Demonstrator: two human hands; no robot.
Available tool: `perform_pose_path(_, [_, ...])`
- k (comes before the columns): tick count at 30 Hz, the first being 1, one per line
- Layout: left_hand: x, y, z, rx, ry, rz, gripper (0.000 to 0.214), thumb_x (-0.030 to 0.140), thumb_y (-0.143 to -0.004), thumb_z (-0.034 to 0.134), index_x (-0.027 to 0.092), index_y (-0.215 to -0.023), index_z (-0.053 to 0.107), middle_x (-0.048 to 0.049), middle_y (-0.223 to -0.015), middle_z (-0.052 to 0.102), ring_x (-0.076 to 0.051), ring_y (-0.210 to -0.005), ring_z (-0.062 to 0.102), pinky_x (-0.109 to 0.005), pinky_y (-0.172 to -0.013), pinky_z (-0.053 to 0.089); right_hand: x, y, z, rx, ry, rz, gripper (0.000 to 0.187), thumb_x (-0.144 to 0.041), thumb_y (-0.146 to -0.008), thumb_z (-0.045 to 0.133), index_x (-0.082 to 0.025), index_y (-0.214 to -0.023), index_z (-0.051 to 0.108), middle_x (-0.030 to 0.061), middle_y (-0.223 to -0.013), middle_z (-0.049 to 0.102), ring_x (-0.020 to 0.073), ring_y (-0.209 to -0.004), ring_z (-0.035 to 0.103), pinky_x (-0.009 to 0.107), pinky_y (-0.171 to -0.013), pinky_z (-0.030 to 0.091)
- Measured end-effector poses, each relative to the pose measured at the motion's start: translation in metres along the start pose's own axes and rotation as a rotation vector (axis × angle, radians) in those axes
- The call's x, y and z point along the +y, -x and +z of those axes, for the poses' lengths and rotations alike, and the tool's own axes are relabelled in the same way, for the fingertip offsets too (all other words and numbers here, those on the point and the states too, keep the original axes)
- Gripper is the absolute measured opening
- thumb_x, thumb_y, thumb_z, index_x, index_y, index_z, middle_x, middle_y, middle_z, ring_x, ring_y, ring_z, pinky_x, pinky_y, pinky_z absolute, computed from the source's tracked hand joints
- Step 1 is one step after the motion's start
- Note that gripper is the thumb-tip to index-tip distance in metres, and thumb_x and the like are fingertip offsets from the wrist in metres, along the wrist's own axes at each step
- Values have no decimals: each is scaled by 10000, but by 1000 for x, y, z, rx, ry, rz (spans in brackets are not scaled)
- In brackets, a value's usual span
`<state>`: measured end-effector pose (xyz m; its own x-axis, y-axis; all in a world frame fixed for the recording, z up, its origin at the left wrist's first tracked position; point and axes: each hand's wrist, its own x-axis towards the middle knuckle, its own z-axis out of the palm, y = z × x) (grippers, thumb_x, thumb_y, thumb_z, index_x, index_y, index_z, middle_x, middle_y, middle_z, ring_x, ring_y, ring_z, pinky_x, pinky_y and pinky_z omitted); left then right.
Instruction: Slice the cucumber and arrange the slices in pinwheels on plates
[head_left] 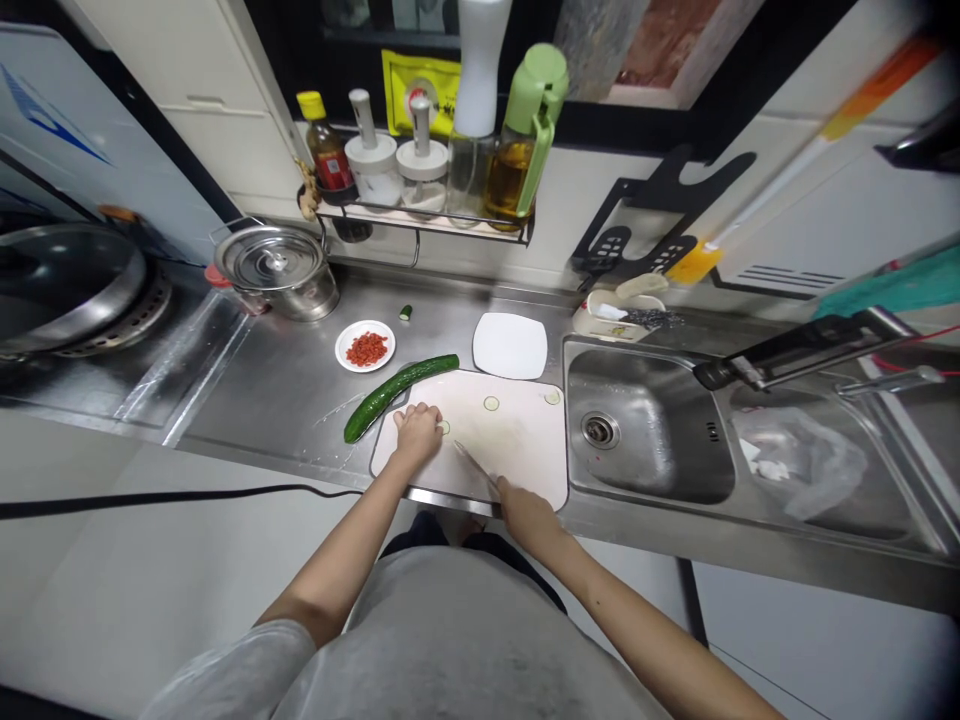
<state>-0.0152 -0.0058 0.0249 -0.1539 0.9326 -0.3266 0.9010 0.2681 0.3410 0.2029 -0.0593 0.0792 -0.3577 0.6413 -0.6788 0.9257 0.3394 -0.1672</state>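
My left hand (pixel 418 432) rests on the white cutting board (pixel 517 470), fingers curled down over a cucumber piece (pixel 445 428). Only the pale end of that piece shows past my fingertips; the rest is hidden. A knife (pixel 476 466) is gripped in my right hand (pixel 529 515), its blade pointing up and left toward the cucumber piece, a small gap apart. Two thin cucumber slices lie farther back on the board, one near the middle (pixel 490 403) and one at the far right corner (pixel 552 397). A long green cucumber (pixel 401 393) lies across the board's left far edge.
Behind the board are a white square plate (pixel 510 345), a cucumber end (pixel 406 313) and a small plate of chopped red pieces (pixel 365 347). A lidded steel pot (pixel 281 270) stands at left. The sink (pixel 652 430) adjoins the board's right. Above hangs a bottle rack (pixel 435 220).
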Motion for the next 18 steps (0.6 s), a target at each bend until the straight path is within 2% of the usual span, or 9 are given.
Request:
perform_pose_path(5, [3,-1,1,-23,62,-5,139,178,-818,488,219,-896,595,-66,-1027,649,-255,-1030,511,-411,-863,254,10,4,3,10,-39,-4,319,-149,-924,323,-175,-1213,455,129,-1012,674,228,-970,629,289,-725,382])
perform_pose_path(11, [4,7,-5,-37,174,-17,238,163,-818,469,248,-976,627,-40,-965,687,-242,-1012,553,-404,-871,267,18,5,-5,17,-74,-25,270,-200,-934,332,-188,-1156,485,109,-967,675,224,-916,632,272,-653,335])
perform_pose_path(14, [-2,17,-11,-43,209,2,226,204,-821,488,258,-960,658,-34,-963,695,-238,-1001,568,-407,-887,278,21,4,-5,25,-81,-40,273,-189,-927,337,-191,-1156,485,102,-989,672,219,-920,626,267,-639,318])
perform_pose_path(18, [-21,25,-20,-50,199,11,222,214,-819,501,264,-944,678,-30,-969,700,-229,-995,579,-393,-886,300,23,2,-3,32,-93,-51,276,-192,-931,328,-194,-1151,493,93,-1015,666,212,-927,620,263,-629,306])
